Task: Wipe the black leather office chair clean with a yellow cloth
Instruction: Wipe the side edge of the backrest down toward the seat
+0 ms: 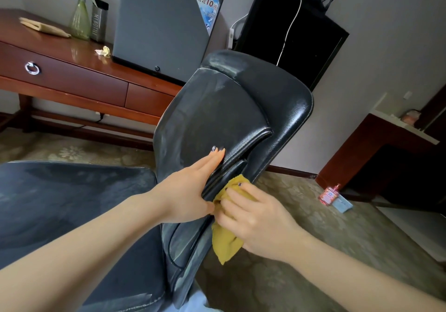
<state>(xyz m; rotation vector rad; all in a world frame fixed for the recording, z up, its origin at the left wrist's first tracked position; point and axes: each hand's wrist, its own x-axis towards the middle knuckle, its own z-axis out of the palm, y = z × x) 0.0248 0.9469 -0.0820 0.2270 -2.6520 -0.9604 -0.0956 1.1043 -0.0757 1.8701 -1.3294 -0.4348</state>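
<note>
The black leather office chair (224, 111) fills the middle, its backrest tilted up to the right and its seat (60, 203) at lower left. My left hand (190, 188) grips the padded edge of the backrest, fingers straight along the front and thumb underneath. My right hand (255, 217) holds the bunched yellow cloth (225, 241) and presses it into the seam behind that padded edge. Part of the cloth hangs down below my hand.
A wooden desk (72, 70) with a drawer stands at the back left, bearing a green spray bottle (80, 19), a folded cloth (44, 27) and a grey mini fridge (164, 21). A black cabinet (289, 34) stands behind the chair. A small pink bottle (329, 194) lies on the carpet.
</note>
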